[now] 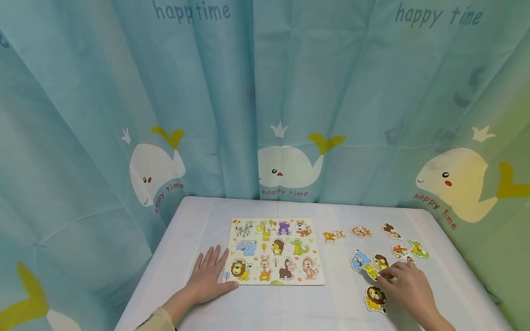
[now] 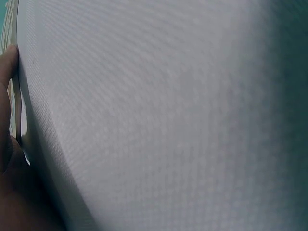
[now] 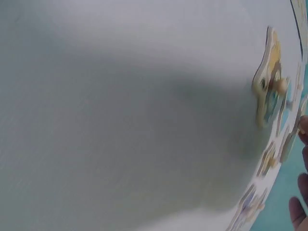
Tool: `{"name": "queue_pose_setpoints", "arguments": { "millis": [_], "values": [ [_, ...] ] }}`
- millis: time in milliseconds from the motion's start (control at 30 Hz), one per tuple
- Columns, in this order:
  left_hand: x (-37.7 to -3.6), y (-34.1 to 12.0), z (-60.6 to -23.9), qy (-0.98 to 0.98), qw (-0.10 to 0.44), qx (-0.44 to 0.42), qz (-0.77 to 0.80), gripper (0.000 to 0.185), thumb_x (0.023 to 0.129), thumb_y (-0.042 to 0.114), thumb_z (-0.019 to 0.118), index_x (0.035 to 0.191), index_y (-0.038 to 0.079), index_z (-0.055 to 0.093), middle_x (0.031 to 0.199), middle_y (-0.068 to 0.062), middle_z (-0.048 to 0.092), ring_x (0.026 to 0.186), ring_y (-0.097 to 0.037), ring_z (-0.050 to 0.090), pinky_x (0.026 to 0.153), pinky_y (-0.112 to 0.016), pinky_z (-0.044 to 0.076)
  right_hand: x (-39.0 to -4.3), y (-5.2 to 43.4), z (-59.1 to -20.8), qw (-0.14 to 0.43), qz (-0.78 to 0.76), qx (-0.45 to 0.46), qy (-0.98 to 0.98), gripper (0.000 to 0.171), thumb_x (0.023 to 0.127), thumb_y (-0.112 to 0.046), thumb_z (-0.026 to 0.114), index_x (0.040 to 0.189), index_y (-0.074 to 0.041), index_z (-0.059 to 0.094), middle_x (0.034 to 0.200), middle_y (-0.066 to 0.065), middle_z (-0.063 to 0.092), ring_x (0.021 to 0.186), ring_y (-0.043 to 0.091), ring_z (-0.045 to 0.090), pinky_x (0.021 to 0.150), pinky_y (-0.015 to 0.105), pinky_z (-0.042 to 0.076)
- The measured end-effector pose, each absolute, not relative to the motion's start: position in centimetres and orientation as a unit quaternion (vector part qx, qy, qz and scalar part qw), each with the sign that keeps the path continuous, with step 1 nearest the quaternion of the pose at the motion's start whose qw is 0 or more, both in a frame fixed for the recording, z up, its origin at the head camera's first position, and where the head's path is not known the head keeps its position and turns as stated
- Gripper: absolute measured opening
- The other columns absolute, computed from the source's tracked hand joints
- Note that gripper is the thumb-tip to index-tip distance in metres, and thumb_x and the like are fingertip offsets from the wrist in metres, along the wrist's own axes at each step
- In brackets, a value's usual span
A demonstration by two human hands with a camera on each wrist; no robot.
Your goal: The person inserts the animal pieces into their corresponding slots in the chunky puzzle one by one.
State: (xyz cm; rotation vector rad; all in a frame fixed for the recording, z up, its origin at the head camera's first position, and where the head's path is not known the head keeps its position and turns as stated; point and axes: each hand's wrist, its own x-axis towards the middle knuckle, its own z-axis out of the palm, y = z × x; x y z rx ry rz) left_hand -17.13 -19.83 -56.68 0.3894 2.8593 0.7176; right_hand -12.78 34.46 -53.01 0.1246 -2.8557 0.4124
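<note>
A wooden animal puzzle board (image 1: 262, 259) lies flat on the table, with animal pictures in rows. My left hand (image 1: 209, 278) rests flat with fingers spread at its left edge, the thumb by the lower left corner; part of this hand (image 2: 8, 159) shows in the left wrist view. To the right of the board, my right hand (image 1: 409, 284) pinches a yellow giraffe piece (image 1: 371, 271), tilted over its neighbours. Beside it lie an elephant piece (image 1: 360, 260) and a hedgehog piece (image 1: 381, 261). Nearer me is a lion piece (image 1: 375, 299), its knob visible in the right wrist view.
Behind the hand lie a crocodile piece (image 1: 420, 248) and a tiger piece (image 1: 400, 251). Farther back are a kangaroo piece (image 1: 333, 236), a monkey piece (image 1: 361, 231) and a dark brown piece (image 1: 391, 231). A blue curtain (image 1: 232, 101) hangs behind the white table (image 1: 203, 322).
</note>
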Motion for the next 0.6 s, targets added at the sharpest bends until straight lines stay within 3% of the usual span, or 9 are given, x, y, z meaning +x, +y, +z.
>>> {"name": "queue_pose_setpoints", "arguments": {
  "millis": [267,600],
  "values": [
    [-16.5,-20.1,-57.1,0.963,0.092,0.125,0.222,0.108,0.083,0.074,0.065,0.161,0.007,0.032,0.168,-0.022,0.018,0.154,-0.044,0.009,0.122,-0.064,0.001,-13.3,31.5,-54.5,0.164,0.142,0.146,-0.965,0.025,0.072,-0.023,0.093,0.076,-0.039,0.074,0.077,-0.031,0.048,0.080,0.003,0.046,0.068,0.033,0.045],
    [-17.1,-19.8,-56.8,0.962,0.099,0.123,0.223,0.109,0.083,0.075,0.064,0.162,0.008,0.030,0.169,-0.020,0.016,0.155,-0.043,0.007,0.122,-0.063,-0.001,-14.6,30.3,-55.2,0.188,0.101,0.308,-0.927,0.023,0.070,-0.026,0.093,0.082,-0.037,0.078,0.083,-0.029,0.050,0.081,0.001,0.042,0.067,0.031,0.041]
  ]
}}
